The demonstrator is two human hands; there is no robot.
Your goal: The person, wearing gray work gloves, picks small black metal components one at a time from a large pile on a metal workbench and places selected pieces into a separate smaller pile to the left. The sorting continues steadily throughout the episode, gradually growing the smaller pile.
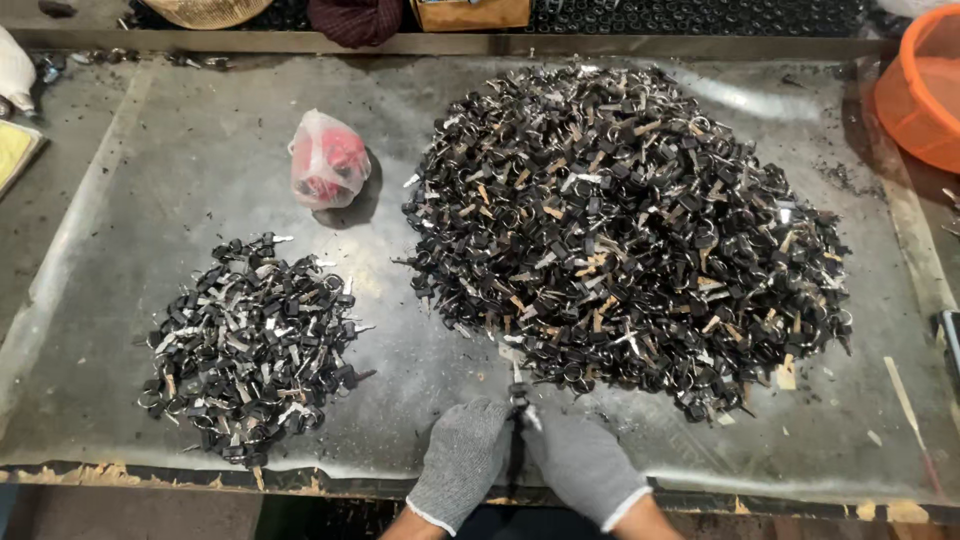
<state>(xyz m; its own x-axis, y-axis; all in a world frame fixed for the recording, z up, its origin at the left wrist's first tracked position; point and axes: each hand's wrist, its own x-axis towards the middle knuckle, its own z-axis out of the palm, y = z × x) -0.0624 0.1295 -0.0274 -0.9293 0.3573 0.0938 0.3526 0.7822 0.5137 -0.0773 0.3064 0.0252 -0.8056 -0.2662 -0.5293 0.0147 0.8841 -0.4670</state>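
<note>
Both gloved hands, left hand (462, 460) and right hand (583, 462), are pinching one black-headed key (518, 400) together, just below the big pile (625, 220); sorting looks mid-way, with dropping it left onto the small pile (250, 345) seemingly next.

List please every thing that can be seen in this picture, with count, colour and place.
large heap of small black and silver key-like metal pieces: one, black and silver, right of centre on the table
smaller heap of the same pieces: one, black and silver, front left
knotted clear plastic bag with red contents: one, clear and red, behind the smaller heap
orange plastic tub: one, orange, far right edge
grey metal-covered table: one, grey, under everything
small black piece: one, black, pinched between both hands
left hand: grey knit glove, front edge
right hand: grey knit glove, beside the left hand
</note>
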